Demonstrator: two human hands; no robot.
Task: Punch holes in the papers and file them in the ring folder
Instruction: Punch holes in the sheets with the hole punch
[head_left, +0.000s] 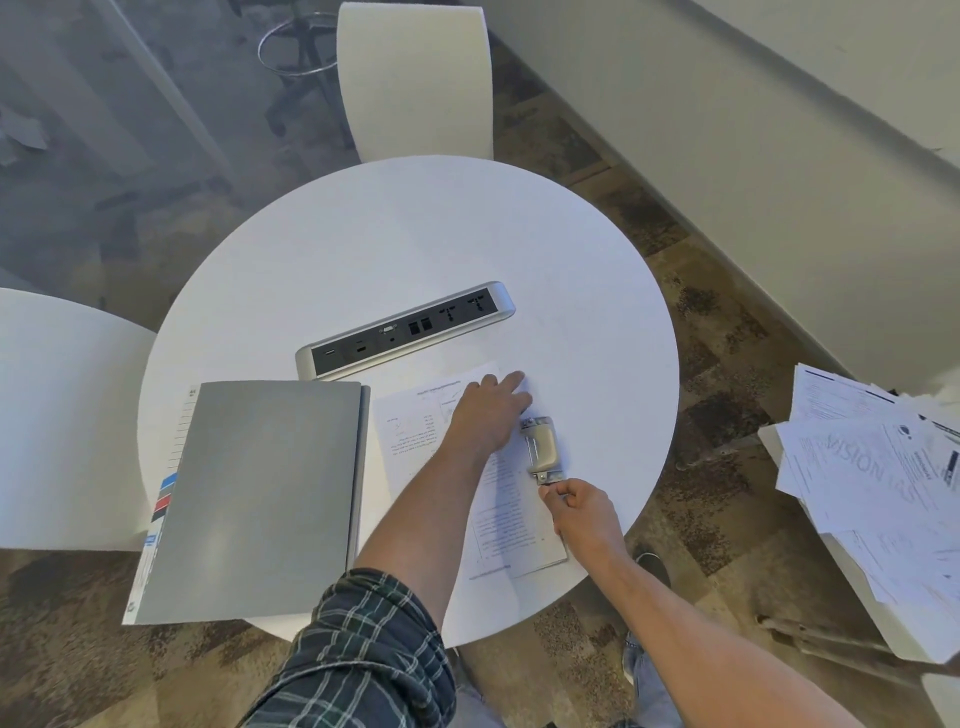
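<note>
One round white table (395, 234) fills the middle of the view, with a white chair (415, 78) at its far edge and a second white chair (57, 415) at its left. On a separate surface at the right edge of the view lies a loose heap of printed sheets (872, 467), well apart from the table. A grey ring folder (254, 499), closed, lies flat on the near left part of the table, its lower corner overhanging the rim; coloured index tabs (165, 499) show along its left side. Just beside the folder's right edge lie the papers (415, 431), printed side up, reaching from near the table's middle to its near right rim. A silver socket strip (405, 330) is set into the tabletop just beyond the folder and the papers. A beige hole punch (542, 449) sits over the right edge of the papers. The left hand (488, 410), on a bare forearm below a rolled plaid sleeve (353, 654), lies palm down on the papers with fingers extended, pressing them flat just left of the punch. The right hand (582, 512) has its fingers curled, and thumb and fingertips pinch the near end of the punch. Patterned brown carpet (701, 415) covers the floor round the table.
</note>
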